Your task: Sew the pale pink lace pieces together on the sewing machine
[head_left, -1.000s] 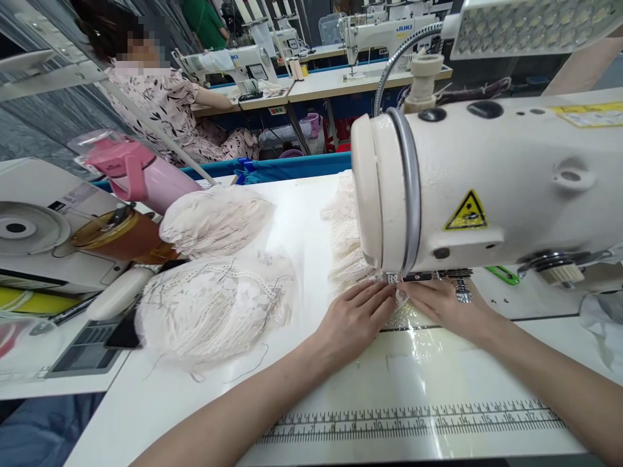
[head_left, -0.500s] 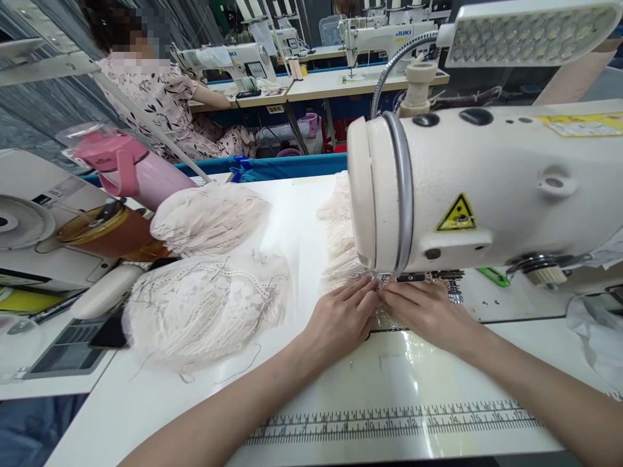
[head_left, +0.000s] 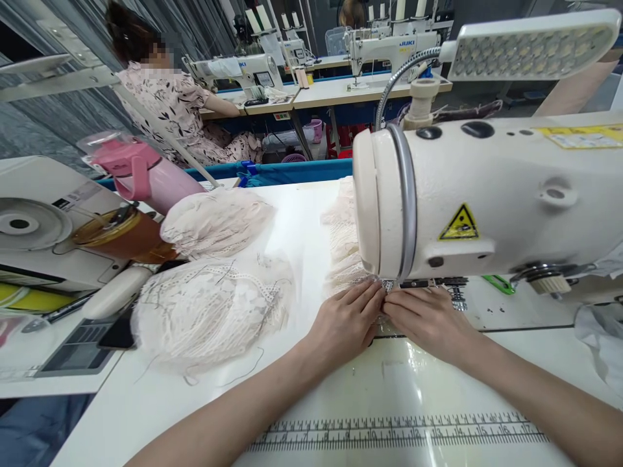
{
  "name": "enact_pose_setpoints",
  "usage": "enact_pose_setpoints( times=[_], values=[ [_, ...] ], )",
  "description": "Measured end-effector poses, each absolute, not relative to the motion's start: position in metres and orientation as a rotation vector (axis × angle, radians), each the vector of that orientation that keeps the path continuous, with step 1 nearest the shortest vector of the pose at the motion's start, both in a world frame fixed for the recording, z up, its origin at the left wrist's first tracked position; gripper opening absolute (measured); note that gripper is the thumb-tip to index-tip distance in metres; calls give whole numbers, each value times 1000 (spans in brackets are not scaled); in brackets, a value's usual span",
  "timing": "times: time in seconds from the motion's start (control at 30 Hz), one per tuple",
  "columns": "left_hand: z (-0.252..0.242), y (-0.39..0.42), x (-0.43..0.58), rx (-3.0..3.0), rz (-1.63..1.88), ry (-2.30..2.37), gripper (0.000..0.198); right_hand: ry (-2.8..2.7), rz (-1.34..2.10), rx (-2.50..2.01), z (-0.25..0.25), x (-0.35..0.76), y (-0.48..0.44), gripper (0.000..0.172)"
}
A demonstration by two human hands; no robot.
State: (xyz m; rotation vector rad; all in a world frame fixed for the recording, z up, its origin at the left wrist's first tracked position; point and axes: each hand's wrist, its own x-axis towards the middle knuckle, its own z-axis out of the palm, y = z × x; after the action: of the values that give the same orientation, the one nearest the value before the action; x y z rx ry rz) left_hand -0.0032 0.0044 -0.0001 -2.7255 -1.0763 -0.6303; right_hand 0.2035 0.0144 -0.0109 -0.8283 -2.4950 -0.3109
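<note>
Cream lace fabric (head_left: 344, 250) runs along the left of the sewing machine head (head_left: 467, 201) and under it toward the needle area. My left hand (head_left: 348, 318) lies on the near end of this fabric, its fingers pressed together and closed on the edge. Right beside it, my right hand (head_left: 428, 318) is also closed, fingertips at the fabric by the presser foot. The two hands nearly touch. Needle and stitch line are hidden behind my fingers and the machine head.
Two bundles of lace pieces, a far one (head_left: 219, 220) and a near one (head_left: 214, 318), lie on the left. Beyond them stand a pink jug (head_left: 150, 178) and a brown cup (head_left: 124, 237). A printed ruler (head_left: 389, 433) marks the front edge. A co-worker (head_left: 170, 107) sits ahead.
The whole view has shifted slightly down and right. Both hands stay at the machine's needle area, with little visible movement of the fabric.
</note>
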Motion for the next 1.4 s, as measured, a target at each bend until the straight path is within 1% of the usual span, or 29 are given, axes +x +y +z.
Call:
enact_pose_setpoints(
  times=[0.5,0.73,0.83,0.93,1.1,1.2,1.27,1.4],
  values=[
    [-2,4,-1,-2712,-608,-1073,37,-2509,-242,-880,-9,211,15,21],
    [0,4,0,-2697,-602,-1054,37,-2425,-442,-903,2,211,15,15],
    [0,4,1,-2705,-590,-1069,38,-2392,-621,-918,6,211,15,16],
    [0,3,1,-2729,-581,-1088,39,-2432,-763,-918,8,215,15,20],
    [1,3,1,-2726,-619,-1059,37,-2530,-596,-890,4,224,15,31],
    [2,4,1,-2756,-604,-954,35,-2524,-507,-901,4,225,15,38],
    [2,4,0,-2778,-595,-890,35,-2507,-506,-926,5,224,16,34],
    [1,5,-3,-2774,-624,-911,35,-2459,-660,-910,7,218,17,19]
  ],
)
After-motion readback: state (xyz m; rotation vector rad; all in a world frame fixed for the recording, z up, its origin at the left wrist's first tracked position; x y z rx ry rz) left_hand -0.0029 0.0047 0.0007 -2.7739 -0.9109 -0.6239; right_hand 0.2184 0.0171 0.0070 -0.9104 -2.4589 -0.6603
